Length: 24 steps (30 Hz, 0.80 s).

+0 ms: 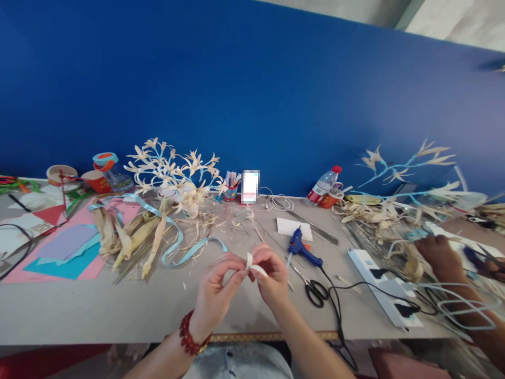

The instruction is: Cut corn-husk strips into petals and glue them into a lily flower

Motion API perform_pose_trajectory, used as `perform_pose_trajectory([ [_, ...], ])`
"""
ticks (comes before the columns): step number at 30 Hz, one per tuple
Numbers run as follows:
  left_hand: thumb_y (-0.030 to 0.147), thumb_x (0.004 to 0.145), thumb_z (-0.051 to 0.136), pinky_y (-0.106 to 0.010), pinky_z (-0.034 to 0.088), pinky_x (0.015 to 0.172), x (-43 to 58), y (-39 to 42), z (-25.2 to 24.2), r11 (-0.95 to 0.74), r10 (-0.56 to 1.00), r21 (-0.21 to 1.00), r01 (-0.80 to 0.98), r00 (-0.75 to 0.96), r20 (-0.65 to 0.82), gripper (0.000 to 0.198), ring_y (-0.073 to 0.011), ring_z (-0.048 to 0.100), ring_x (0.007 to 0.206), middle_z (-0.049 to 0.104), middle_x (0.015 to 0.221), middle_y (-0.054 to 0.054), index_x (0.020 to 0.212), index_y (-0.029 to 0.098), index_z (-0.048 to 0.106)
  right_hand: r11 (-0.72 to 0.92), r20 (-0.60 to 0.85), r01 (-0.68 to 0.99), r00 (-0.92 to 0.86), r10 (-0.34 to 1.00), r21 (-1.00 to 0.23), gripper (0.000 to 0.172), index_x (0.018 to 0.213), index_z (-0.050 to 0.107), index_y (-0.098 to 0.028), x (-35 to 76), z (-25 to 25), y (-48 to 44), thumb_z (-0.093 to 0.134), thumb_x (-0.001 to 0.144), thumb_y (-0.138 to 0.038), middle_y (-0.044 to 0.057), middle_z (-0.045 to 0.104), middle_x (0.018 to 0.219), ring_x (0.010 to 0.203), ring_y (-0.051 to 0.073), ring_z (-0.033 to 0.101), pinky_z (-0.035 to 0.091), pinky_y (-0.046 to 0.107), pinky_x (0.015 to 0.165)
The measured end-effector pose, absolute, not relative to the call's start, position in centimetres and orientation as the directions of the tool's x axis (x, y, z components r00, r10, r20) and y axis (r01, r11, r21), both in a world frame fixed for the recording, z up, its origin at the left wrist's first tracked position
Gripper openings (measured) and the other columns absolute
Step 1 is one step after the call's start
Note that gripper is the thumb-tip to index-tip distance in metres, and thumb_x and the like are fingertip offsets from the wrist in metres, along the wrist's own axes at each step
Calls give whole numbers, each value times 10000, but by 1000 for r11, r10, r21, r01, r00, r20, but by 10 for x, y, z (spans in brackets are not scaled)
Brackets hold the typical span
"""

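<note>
Above the front part of the table, my left hand (pixel 220 284) and my right hand (pixel 271 273) meet fingertip to fingertip. Both pinch a small pale strip of husk (pixel 250 261), which curls up between them; one end bends over toward my right fingers. A red bead bracelet (pixel 189 332) circles my left wrist. To the right of my right hand lie a blue glue gun (pixel 303 248) and black-handled scissors (pixel 316 293). Left of my left hand, a light blue ribbon (pixel 179 239) loops over the table beside a bundle of dried husks (pixel 138 239).
Husk flowers (pixel 177 171) stand at the back left near a cup of sticks (pixel 231 187). A bottle (pixel 323 187) stands back right. A white power strip (pixel 379 289) with cables lies right, beside another person's hand (pixel 440 255). Coloured paper (pixel 67 258) covers the left.
</note>
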State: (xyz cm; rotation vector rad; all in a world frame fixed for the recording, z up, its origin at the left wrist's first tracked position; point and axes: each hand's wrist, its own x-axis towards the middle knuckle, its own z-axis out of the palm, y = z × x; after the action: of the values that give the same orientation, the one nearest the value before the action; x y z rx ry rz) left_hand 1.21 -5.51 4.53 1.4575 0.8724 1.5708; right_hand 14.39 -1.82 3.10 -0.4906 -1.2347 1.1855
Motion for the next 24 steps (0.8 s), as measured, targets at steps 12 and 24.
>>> perform_pose_trajectory([
  [12,111,858,595,-326,454,764,11,-55,44,-487,873,872,-45,13,488,119,-186,586,827,640,820,-36,840,207,662,418,501,-370,-164,850,-830,60,788,687,-231,152,34,-16,731,784,-271,29,545,766,664,147,500,393,234,494],
  [24,128,862,593,-321,454,770,13,-55,48,-475,879,878,-59,27,477,103,-182,575,823,633,811,-35,827,203,655,401,469,-333,-153,870,-853,158,748,671,-212,153,35,-17,743,766,-351,26,526,727,653,151,500,390,229,470],
])
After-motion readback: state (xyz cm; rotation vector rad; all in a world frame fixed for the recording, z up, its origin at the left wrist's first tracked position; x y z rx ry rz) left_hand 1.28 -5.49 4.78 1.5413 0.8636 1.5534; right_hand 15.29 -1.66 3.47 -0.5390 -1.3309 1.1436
